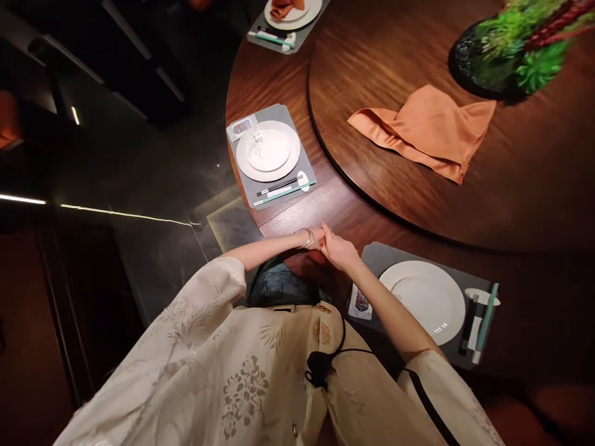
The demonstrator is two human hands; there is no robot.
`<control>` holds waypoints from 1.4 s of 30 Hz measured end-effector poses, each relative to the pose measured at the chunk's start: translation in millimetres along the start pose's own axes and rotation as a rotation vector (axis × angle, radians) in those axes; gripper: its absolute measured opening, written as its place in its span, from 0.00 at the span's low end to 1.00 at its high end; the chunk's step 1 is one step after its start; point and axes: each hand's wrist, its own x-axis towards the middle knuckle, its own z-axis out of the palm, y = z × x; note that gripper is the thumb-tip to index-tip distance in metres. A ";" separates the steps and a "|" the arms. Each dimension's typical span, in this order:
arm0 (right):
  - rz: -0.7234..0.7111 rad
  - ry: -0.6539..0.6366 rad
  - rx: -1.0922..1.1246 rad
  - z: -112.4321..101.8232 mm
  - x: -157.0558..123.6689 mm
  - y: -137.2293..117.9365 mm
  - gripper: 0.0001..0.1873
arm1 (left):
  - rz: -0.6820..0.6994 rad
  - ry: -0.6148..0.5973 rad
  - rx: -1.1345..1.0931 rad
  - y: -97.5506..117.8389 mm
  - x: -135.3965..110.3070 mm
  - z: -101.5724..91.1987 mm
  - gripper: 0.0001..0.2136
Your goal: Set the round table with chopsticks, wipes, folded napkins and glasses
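Note:
My left hand (pixel 316 238), with thin bangles on its wrist, is clasped together with my right hand (pixel 341 251) in front of my waist. Both are closed on each other near the table's edge, and most of the fingers are hidden in the clasp. No object shows between them. Beyond them, an orange cloth napkin (pixel 432 133) lies loosely spread on the round turntable (pixel 372 68). To the right, a white plate (pixel 453 303) rests on a grey placemat (pixel 372 254), partly behind my right forearm. Another stacked pair of white plates (pixel 267 152) sits to the left.
Chopsticks (pixel 279 186) lie beside the left plates; black and teal chopsticks (pixel 486 328) lie by the right plate. A third setting has a folded orange napkin (pixel 286 7). A green plant arrangement (pixel 520 56) stands on the turntable. Dark floor (pixel 176 167) extends to the left.

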 end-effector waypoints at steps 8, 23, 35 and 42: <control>0.264 0.475 0.042 66.2 -25.0 27.5 0.18 | 0.139 0.160 0.469 -16.6 -1.9 5.8 0.13; -0.024 0.173 0.037 115.5 1.5 23.9 0.20 | -0.009 0.065 0.449 -39.1 -26.4 35.9 0.28; 0.186 0.322 0.291 111.4 -16.7 45.0 0.16 | -0.096 0.248 0.144 -50.1 -26.6 41.5 0.18; 0.034 0.272 0.302 85.7 26.9 36.1 0.15 | -0.179 0.349 -0.045 -40.5 -14.5 44.5 0.14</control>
